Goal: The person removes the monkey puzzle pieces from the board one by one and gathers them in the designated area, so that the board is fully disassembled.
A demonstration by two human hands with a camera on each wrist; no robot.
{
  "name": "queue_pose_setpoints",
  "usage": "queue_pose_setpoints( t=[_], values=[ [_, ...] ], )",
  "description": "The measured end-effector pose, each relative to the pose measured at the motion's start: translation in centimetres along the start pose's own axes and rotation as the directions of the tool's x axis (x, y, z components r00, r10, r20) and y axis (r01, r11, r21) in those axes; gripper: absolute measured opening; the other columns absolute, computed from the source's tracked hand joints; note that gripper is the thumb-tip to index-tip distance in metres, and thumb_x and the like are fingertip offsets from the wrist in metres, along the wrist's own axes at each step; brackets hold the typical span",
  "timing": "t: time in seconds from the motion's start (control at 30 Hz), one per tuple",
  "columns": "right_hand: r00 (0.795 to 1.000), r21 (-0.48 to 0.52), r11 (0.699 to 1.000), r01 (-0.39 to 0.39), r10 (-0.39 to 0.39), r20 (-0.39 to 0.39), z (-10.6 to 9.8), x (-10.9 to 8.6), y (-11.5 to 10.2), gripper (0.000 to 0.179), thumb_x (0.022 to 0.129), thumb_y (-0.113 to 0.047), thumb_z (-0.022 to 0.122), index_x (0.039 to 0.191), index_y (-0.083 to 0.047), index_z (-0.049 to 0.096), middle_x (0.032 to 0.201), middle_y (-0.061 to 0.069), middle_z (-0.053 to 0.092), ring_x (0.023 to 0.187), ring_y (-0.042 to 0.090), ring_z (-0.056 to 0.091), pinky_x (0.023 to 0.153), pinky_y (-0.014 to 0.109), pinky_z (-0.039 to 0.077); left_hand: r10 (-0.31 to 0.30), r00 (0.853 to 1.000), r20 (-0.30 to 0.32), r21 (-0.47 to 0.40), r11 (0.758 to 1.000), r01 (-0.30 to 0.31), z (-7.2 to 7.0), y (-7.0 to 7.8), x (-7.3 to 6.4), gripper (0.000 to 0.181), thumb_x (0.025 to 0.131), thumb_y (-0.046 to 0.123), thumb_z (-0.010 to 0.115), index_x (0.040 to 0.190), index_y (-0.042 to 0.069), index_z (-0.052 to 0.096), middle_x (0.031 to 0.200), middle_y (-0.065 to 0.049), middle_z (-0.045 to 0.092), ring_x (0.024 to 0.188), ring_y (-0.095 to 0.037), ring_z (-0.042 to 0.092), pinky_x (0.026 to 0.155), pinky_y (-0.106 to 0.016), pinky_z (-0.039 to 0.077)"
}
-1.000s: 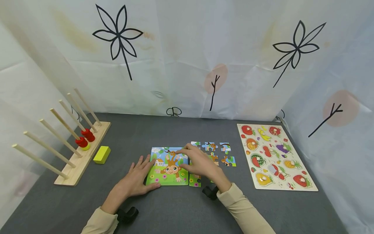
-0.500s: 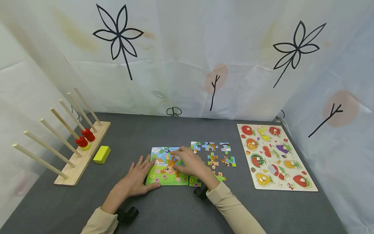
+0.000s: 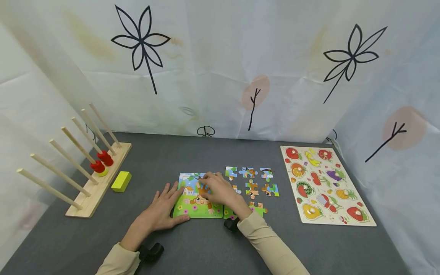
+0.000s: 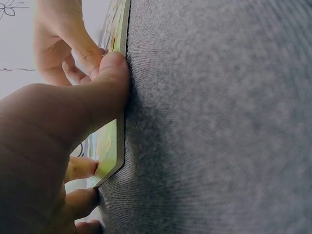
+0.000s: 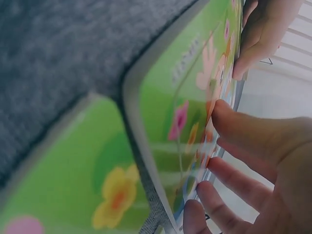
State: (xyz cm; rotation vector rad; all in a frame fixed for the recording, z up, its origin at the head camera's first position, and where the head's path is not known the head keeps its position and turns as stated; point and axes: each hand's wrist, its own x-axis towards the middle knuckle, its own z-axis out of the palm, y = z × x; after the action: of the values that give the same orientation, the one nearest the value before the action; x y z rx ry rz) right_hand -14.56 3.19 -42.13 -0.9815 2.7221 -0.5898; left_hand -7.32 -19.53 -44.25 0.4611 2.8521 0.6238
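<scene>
A square picture board [image 3: 199, 212] with a monkey, a house and flowers on it lies flat on the grey table. My left hand [image 3: 159, 212] rests along its left side with fingers spread, the thumb at the near edge. Over the picture's upper middle and right is my right hand [image 3: 221, 191], its bent fingers touching the surface. In the right wrist view its fingertips [image 5: 220, 109] meet the board, and no loose piece shows between them. Just right of the board lie several jigsaw pieces [image 3: 251, 188]; my right hand and wrist partly cover some of them.
A wooden peg stand [image 3: 82, 200] with red and yellow rings stands at the left, with a yellow block [image 3: 121, 181] beside it. On the right lies a wooden fruit puzzle board [image 3: 321, 202]. A white printed curtain [image 3: 213, 68] encloses the table's back and sides.
My right hand has slid left from the board's right edge over the picture, uncovering more of the loose jigsaw pieces. My left hand stays in place.
</scene>
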Motion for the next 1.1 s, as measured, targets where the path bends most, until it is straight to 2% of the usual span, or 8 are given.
queue_pose_setpoints(
  t=[0.13, 0.3, 0.47, 0.63, 0.8, 0.97, 1.1],
  values=[
    [1.000, 0.018, 0.999, 0.031, -0.031, 0.001, 0.0, -0.1, 0.1, 0.041, 0.096, -0.021, 0.074, 0.136, -0.013, 0.067, 0.137, 0.011, 0.061, 0.112, 0.029, 0.056, 0.084, 0.036, 0.053, 0.001, 1.000, -0.001, -0.001, 1.000, -0.001, 0.0, -0.1, 0.0, 0.097, 0.088, 0.057, 0.074, 0.158, 0.002, 0.035, 0.165, -0.031, 0.026, 0.151, -0.059, 0.022, 0.113, -0.080, 0.022],
    [0.998, -0.027, 0.999, 0.044, -0.042, 0.051, 0.0, -0.6, -0.1, 0.042, 0.097, -0.028, 0.072, 0.136, -0.016, 0.067, 0.137, 0.008, 0.060, 0.112, 0.025, 0.056, 0.084, 0.036, 0.052, 0.003, 1.000, 0.002, 0.001, 1.000, -0.003, -0.1, 0.0, 0.0, 0.097, 0.088, 0.057, 0.074, 0.158, 0.002, 0.035, 0.165, -0.030, 0.026, 0.151, -0.059, 0.022, 0.113, -0.080, 0.022],
    [0.994, -0.041, 0.997, 0.057, -0.053, 0.096, -0.5, -1.4, -0.4, 0.037, 0.091, -0.033, 0.080, 0.124, -0.020, 0.073, 0.120, 0.002, 0.065, 0.100, 0.017, 0.058, 0.080, 0.032, 0.051, 0.008, 1.000, -0.006, 0.012, 1.000, -0.008, -0.2, 0.0, 0.1, 0.097, 0.088, 0.056, 0.074, 0.158, 0.001, 0.036, 0.165, -0.031, 0.027, 0.150, -0.059, 0.023, 0.113, -0.080, 0.023],
    [0.988, -0.019, 0.998, 0.065, -0.062, 0.139, -0.8, -2.1, -0.5, 0.035, 0.082, -0.032, 0.088, 0.111, -0.016, 0.077, 0.106, 0.001, 0.065, 0.088, 0.011, 0.059, 0.078, 0.024, 0.052, -0.001, 1.000, -0.006, 0.014, 1.000, 0.001, -0.2, -0.1, 0.1, 0.098, 0.087, 0.057, 0.074, 0.158, 0.002, 0.036, 0.165, -0.030, 0.026, 0.151, -0.059, 0.023, 0.113, -0.080, 0.023],
    [0.991, -0.025, 0.999, 0.046, -0.042, 0.125, -1.0, -2.6, -0.6, 0.042, 0.076, -0.035, 0.091, 0.108, -0.013, 0.076, 0.101, 0.002, 0.062, 0.083, 0.011, 0.054, 0.073, 0.022, 0.049, -0.010, 1.000, 0.005, 0.007, 1.000, 0.010, -0.2, 0.0, 0.1, 0.098, 0.087, 0.058, 0.074, 0.159, 0.003, 0.035, 0.165, -0.030, 0.025, 0.151, -0.058, 0.022, 0.114, -0.080, 0.021],
    [0.992, -0.038, 0.999, 0.006, -0.001, 0.129, -1.0, -2.7, -0.7, 0.041, 0.075, -0.035, 0.091, 0.106, -0.014, 0.074, 0.100, 0.000, 0.061, 0.082, 0.010, 0.052, 0.071, 0.021, 0.047, -0.014, 1.000, 0.002, 0.005, 1.000, 0.014, -0.1, 0.0, 0.1, 0.098, 0.087, 0.057, 0.074, 0.159, 0.003, 0.035, 0.165, -0.030, 0.026, 0.151, -0.058, 0.022, 0.114, -0.079, 0.021],
    [0.990, -0.056, 0.998, -0.018, 0.026, 0.141, -1.0, -2.8, -0.7, 0.042, 0.075, -0.036, 0.091, 0.106, -0.018, 0.070, 0.096, -0.002, 0.056, 0.079, 0.009, 0.046, 0.065, 0.021, 0.041, -0.010, 1.000, 0.000, 0.006, 1.000, 0.010, 0.0, 0.0, 0.1, 0.098, 0.087, 0.057, 0.074, 0.159, 0.003, 0.035, 0.165, -0.030, 0.026, 0.151, -0.059, 0.023, 0.113, -0.080, 0.022]
  ],
)
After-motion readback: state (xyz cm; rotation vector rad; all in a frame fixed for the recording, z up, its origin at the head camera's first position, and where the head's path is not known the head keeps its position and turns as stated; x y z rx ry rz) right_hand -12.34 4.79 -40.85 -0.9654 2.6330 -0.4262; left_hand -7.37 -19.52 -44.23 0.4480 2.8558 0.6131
